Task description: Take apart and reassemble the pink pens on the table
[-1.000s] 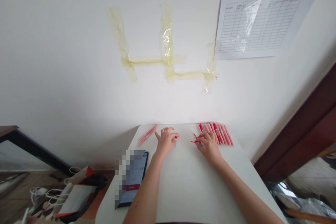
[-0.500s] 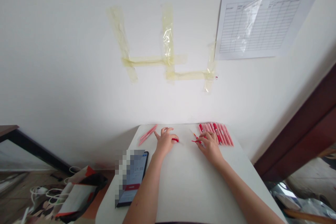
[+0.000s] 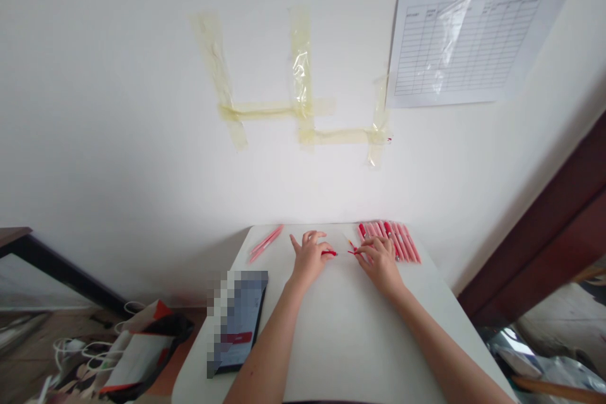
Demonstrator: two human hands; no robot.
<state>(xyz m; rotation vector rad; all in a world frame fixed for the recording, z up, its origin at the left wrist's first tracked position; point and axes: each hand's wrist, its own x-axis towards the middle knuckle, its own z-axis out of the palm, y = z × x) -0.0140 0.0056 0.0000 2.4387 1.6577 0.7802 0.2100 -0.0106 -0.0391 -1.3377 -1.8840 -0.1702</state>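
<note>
My left hand (image 3: 310,257) rests on the white table (image 3: 341,334) and pinches a small red pen cap (image 3: 330,253) between thumb and fingers. My right hand (image 3: 380,260) lies a little to the right, fingers curled round a thin red pen part (image 3: 354,250) whose tip points left toward the cap. The two hands are close together, nearly meeting. A row of several red and pink pens (image 3: 391,240) lies just behind my right hand. Two pink pens (image 3: 265,243) lie at the table's far left corner.
A phone (image 3: 237,325) lies at the table's left edge. The wall carries yellowed tape strips (image 3: 303,107) and a printed grid sheet (image 3: 466,38). Bags and cables (image 3: 118,353) crowd the floor on the left. A dark wooden frame (image 3: 544,240) stands at the right.
My left hand has slid to the right with the red cap, closing the gap to my right hand. The right hand has hardly moved.
</note>
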